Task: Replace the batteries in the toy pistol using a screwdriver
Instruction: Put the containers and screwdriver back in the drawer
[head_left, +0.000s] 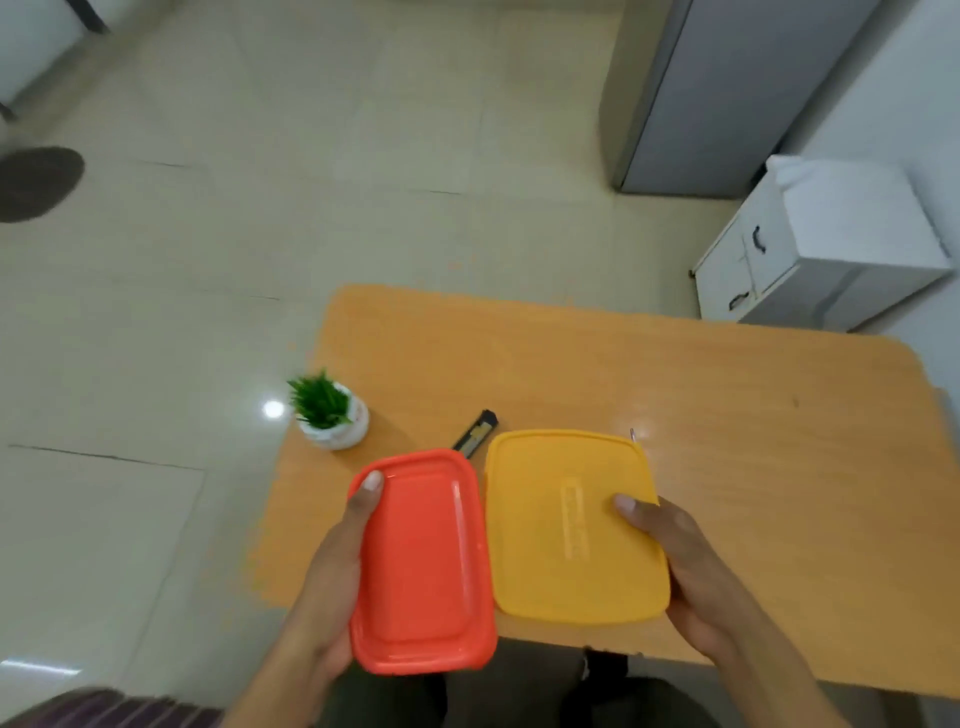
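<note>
Hands are each gripping one plastic box on my feed. The left hand (337, 587) is clasping the red box (423, 561) along its left edge, thumb lying on top near the far left corner; the other fingers are curling out of my sight underneath. The right hand (680, 561) is clasping the yellow box (574, 525) at its right edge, thumb pressing down on the lid, fingers likewise hiding below. Both boxes are showing me their lids, side by side, nearly touching along their inner edges. The yellow one is sitting over the near part of the orange table (727, 415), while the red one is hanging partly past the table's near edge, over the person's lap.

I am not able to tell where the toy pistol is lying: both lids are covering whatever is inside.

Beyond the boxes, a black utility knife (477, 430) is lying on the table, its near end hiding behind the red box. A small potted plant (330, 413) is standing at the table's left edge. A thin metal tip (634, 435) is peeking out behind the yellow box's far right corner; I cannot make out what it is. On the tiled floor, a white cabinet (810, 244) is standing off to the right.
</note>
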